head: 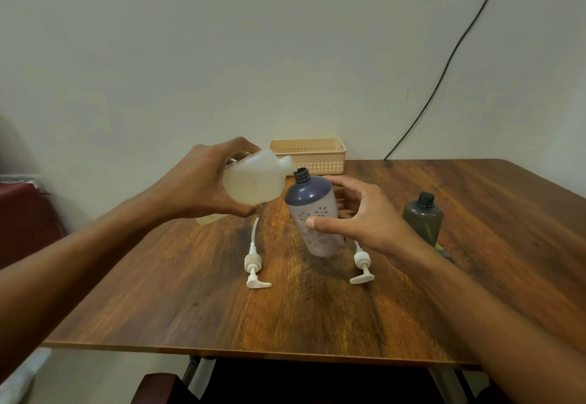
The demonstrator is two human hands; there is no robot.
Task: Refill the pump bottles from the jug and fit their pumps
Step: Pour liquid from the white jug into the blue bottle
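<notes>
Head view: jug [253, 181] tipped at purple bottle [312, 200]
Left hand [203, 178] grips the jug just left of it, flow unclear; one pump [253, 264] lies lower left; right hand [364, 216] wraps the bottle, fingers partly hidden; second pump [362, 264] lower right, tube mostly hidden.

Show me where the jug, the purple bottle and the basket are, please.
jug [253, 183]: head view, on its pale side wall.
purple bottle [309, 194]: head view, on the dark shoulder under its open neck.
basket [320, 159]: head view, on its front wall.
</notes>
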